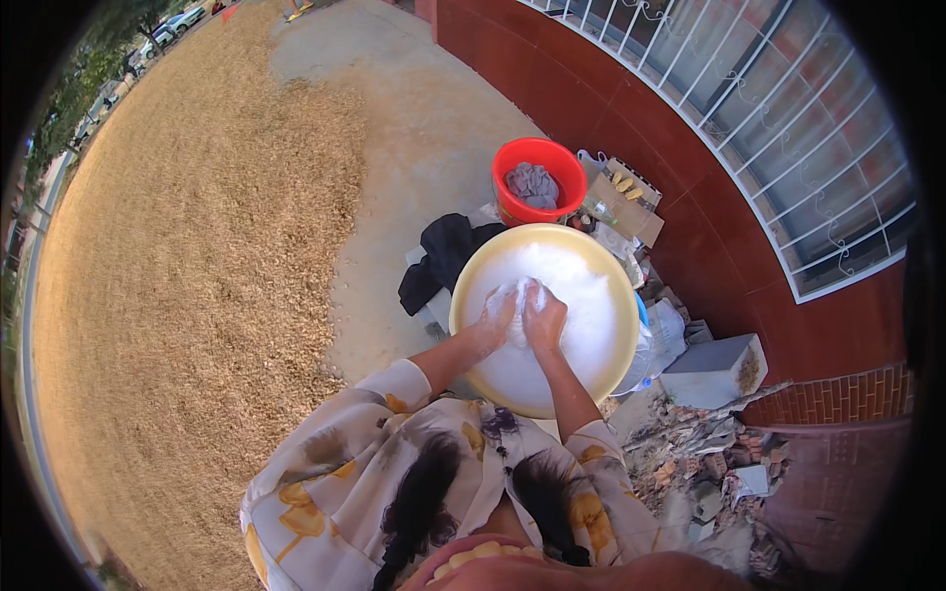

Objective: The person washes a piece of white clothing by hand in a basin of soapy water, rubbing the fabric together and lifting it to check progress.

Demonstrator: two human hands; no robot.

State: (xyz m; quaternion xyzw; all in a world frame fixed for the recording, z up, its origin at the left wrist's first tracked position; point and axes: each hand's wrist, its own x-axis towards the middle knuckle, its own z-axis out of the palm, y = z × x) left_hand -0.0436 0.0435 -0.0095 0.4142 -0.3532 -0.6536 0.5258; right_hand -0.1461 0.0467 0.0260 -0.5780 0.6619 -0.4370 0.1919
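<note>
A wide cream-yellow plastic basin [630, 325] stands before me, filled with thick white suds [587, 303]. Over its middle, my left hand [501, 316] and my right hand [546, 316] are pressed close together. Between them they grip a lathered white cloth [522, 314], bunched and partly hidden by fingers and foam. Suds coat both hands. Black fabric [449, 251] lies just beyond the basin's left edge. Behind the basin, a red plastic bucket [505, 193] holds a crumpled grey cloth [533, 185].
Right of the basin are a cardboard piece [628, 210] with corn cobs [622, 181], plastic bags [665, 329], a grey block [713, 369] and brick rubble [709, 465]. A dark red wall [665, 155] with a barred window [805, 140] borders them. Grain [199, 295] covers the ground leftward.
</note>
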